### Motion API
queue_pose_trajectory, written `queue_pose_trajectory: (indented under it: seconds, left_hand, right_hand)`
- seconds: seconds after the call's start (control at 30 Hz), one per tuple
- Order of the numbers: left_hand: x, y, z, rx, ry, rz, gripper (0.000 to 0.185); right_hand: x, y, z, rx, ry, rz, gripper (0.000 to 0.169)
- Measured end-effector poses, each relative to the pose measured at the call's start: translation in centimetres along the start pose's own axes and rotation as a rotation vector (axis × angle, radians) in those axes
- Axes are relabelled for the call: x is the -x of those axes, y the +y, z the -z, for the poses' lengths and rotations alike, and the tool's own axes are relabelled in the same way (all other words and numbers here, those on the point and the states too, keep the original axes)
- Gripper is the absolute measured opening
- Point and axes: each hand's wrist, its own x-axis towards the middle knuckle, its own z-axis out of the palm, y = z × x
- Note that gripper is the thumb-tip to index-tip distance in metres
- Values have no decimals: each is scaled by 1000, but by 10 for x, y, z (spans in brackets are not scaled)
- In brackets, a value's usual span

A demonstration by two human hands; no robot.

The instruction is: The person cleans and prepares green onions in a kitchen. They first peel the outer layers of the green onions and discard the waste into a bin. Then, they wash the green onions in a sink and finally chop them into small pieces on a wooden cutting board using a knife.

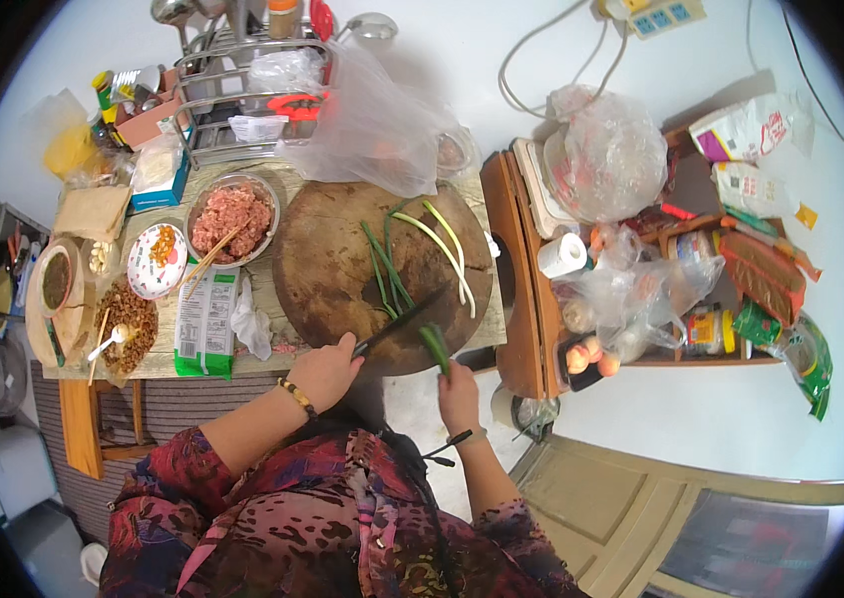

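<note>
A round wooden chopping block (pixel 324 254) lies in front of me. My left hand (pixel 326 372) grips the handle of a kitchen knife (pixel 410 318), its dark blade slanting up and right over the block. To its right, my right hand (pixel 459 395) holds a short green vegetable piece (pixel 434 347) at the block's near edge; its exact kind is unclear. Beyond the blade, scallions (pixel 437 239) with white stems lie on the block's right half, their green leaves (pixel 390 273) stretching toward the blade's middle.
Left of the block stand a bowl of minced meat (pixel 231 220) with chopsticks (pixel 209 258), a patterned dish (pixel 156 261) and a green-white packet (pixel 205 321). A thin plastic bag (pixel 377 119) hangs over the block's far edge. A wooden cabinet (pixel 523 299) stands at the right.
</note>
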Motion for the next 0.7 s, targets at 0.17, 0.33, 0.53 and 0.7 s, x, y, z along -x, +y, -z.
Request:
queue_pose_trajectory:
  seconds: [0.17, 0.33, 0.53, 0.7]
  left_hand:
    - [15, -27, 4, 259, 95, -29, 25]
    - [62, -47, 22, 457, 357, 47, 26]
    - [99, -72, 29, 625, 387, 313, 34]
    - [95, -65, 30, 478, 434, 223, 27]
  right_hand:
    - [-47, -11, 28, -200, 255, -63, 28]
    - [-130, -55, -13, -95, 316, 149, 33]
    - [-127, -83, -61, 242, 208, 229, 44]
    - [-102, -67, -57, 180, 73, 254, 49]
